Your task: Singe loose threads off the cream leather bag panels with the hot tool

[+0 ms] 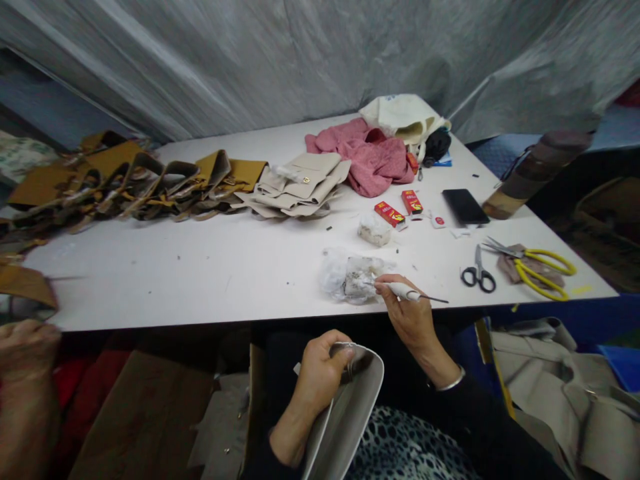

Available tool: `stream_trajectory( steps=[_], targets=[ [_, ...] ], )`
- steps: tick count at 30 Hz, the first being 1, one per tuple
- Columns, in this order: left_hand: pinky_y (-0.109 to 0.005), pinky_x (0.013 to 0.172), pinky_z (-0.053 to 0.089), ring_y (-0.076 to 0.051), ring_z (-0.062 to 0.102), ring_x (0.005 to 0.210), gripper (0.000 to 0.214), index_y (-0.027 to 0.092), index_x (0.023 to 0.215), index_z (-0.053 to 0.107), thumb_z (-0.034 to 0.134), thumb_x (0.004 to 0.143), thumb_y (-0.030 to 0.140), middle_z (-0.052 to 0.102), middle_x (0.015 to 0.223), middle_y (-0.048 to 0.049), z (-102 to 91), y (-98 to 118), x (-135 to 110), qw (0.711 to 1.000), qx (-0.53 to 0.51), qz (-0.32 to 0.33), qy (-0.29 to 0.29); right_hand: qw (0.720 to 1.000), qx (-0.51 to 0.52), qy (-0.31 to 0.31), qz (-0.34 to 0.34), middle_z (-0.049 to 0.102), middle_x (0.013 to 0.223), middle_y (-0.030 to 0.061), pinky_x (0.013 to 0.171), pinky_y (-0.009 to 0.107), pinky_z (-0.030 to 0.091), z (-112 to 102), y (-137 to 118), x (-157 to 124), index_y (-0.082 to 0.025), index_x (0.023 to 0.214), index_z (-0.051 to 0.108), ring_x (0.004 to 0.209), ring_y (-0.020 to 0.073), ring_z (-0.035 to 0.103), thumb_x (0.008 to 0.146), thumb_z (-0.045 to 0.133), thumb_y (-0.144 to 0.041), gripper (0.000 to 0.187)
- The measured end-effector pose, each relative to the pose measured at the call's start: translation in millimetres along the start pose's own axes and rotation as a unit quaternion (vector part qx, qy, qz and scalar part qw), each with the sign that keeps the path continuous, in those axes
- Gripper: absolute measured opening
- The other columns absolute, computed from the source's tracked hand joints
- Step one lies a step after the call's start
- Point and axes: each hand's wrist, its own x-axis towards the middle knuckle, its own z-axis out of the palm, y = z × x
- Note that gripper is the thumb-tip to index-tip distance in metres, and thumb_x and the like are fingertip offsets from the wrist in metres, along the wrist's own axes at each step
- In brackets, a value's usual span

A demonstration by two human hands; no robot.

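Observation:
My left hand (320, 370) is closed around the upper edge of a beige bag (350, 413), which hangs open over my lap below the table edge. In my right hand (407, 313) is a thin tool with a white-wrapped handle (403, 291); a slim dark rod sticks out of its right end. The tool's other end is at a whitish block with dark smudges (356, 279), lying in crumpled clear plastic near the table's front edge. Whether the tip touches the block I cannot tell. A second pale block in plastic (374, 231) sits just behind it.
On the white table (200, 267) are stacked beige bags (300, 187), a row of mustard bags (170, 180), pink cloth (370, 160), red boxes (391, 215), a phone (465, 207), black scissors (479, 273), yellow scissors (543, 267) and a bottle (535, 173). Another person's hand (27, 347) is at left.

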Motion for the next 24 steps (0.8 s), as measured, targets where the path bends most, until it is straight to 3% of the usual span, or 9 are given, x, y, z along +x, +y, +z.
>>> stream_trajectory(
  steps=[7,10,15,19,21,24],
  targets=[
    [-0.03,0.068,0.048,-0.02,0.065,0.069,0.012,0.016,0.078,0.076,0.071,0.073,0.025,0.074,0.072,-0.0045,2.1,1,4,0.999,-0.024,-0.034,-0.011,0.989,-0.116,-0.033,-0.087,0.077,0.1,0.0102,0.087,0.039,0.051,4,2,4,-0.02,0.102,0.07,0.09,0.0245,0.069,0.106,0.055,-0.037,0.024],
    [-0.031,0.072,0.049,-0.022,0.068,0.075,0.013,0.016,0.08,0.077,0.071,0.074,0.025,0.077,0.077,-0.0058,3.8,-1,2,0.999,-0.018,-0.028,-0.017,0.995,-0.076,-0.037,-0.058,0.076,0.098,0.0094,0.085,0.039,0.052,3,4,5,-0.021,0.101,0.07,0.091,0.0246,0.069,0.106,0.055,-0.041,0.025],
    [-0.031,0.074,0.05,-0.022,0.069,0.077,0.014,0.016,0.083,0.079,0.072,0.077,0.027,0.078,0.08,-0.0063,5.5,2,-3,0.999,-0.002,-0.024,-0.021,0.995,0.09,0.022,0.046,0.073,0.091,0.0056,0.082,0.038,0.056,-6,2,-5,-0.022,0.099,0.07,0.085,0.0222,0.071,0.104,0.057,-0.043,0.025],
    [-0.03,0.075,0.05,-0.023,0.07,0.081,0.013,0.017,0.083,0.079,0.074,0.079,0.028,0.078,0.083,-0.006,7.6,5,-6,0.999,-0.005,-0.017,-0.033,0.957,0.237,-0.098,0.137,0.069,0.074,0.0021,0.065,0.03,0.056,-17,-11,-22,-0.02,0.091,0.069,0.066,0.0178,0.068,0.103,0.057,-0.048,0.033],
    [-0.03,0.074,0.05,-0.022,0.07,0.08,0.013,0.017,0.084,0.079,0.074,0.081,0.028,0.079,0.083,-0.0057,9.1,7,-7,0.999,-0.002,-0.015,-0.039,0.937,0.27,-0.163,0.147,0.068,0.072,0.0019,0.062,0.028,0.055,-21,-17,-30,-0.019,0.087,0.069,0.065,0.017,0.068,0.102,0.058,-0.048,0.035],
    [-0.029,0.074,0.05,-0.022,0.07,0.08,0.011,0.017,0.085,0.08,0.074,0.081,0.025,0.079,0.084,-0.0052,11.0,9,-7,0.999,0.012,-0.012,-0.047,0.93,0.272,-0.199,0.145,0.068,0.073,0.0017,0.063,0.026,0.053,-23,-20,-39,-0.019,0.086,0.069,0.067,0.0164,0.067,0.103,0.057,-0.044,0.033]
  ],
)
